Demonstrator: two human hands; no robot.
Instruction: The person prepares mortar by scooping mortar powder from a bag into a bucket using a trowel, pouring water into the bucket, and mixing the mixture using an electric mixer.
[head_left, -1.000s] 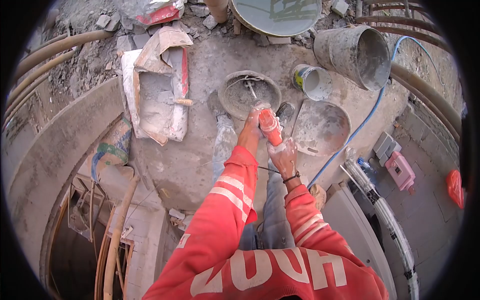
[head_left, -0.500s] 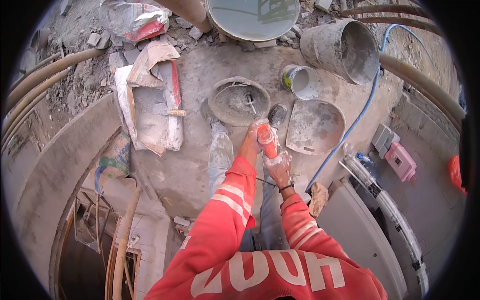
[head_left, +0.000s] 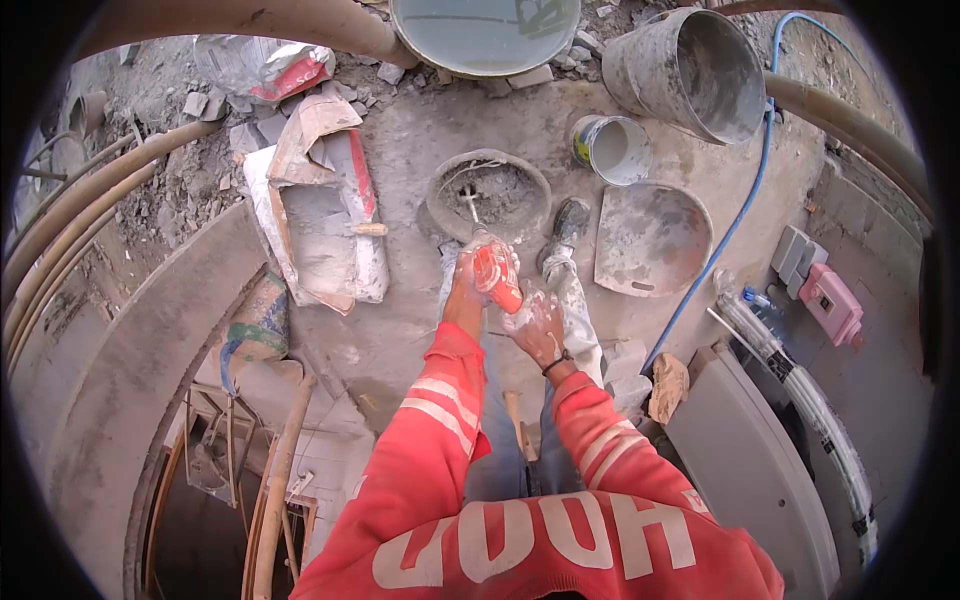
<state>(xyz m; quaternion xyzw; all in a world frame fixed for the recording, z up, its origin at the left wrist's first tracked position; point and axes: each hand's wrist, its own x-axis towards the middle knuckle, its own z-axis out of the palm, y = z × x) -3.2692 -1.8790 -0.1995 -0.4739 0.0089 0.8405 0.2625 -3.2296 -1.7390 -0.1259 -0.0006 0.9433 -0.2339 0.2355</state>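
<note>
Both my hands grip a red power drill [head_left: 497, 277] dusted with pale powder. My left hand [head_left: 466, 284] is closed around its front part, near the chuck. At the rear end of the drill, my right hand [head_left: 538, 324] is closed on it. A metal mixing rod [head_left: 474, 208] runs forward from the drill into a round, mortar-crusted tub [head_left: 538, 205]. Grey mix [head_left: 505, 188] lies in the tub, and the rod's end shows on its left side. My shoes stand on either side of the tub, the left one mostly hidden.
An opened powder bag [head_left: 372, 270] with a wooden-handled tool [head_left: 370, 229] lies left. To the right are a small paint bucket [head_left: 618, 165], a D-shaped board [head_left: 655, 245], a large tipped bucket [head_left: 640, 80] and a blue hose [head_left: 745, 205]. A water-filled drum [head_left: 485, 50] stands ahead.
The drill and both hands have swung left, and the rod's end has moved from the tub's right side to its left. The view has shifted slightly.
</note>
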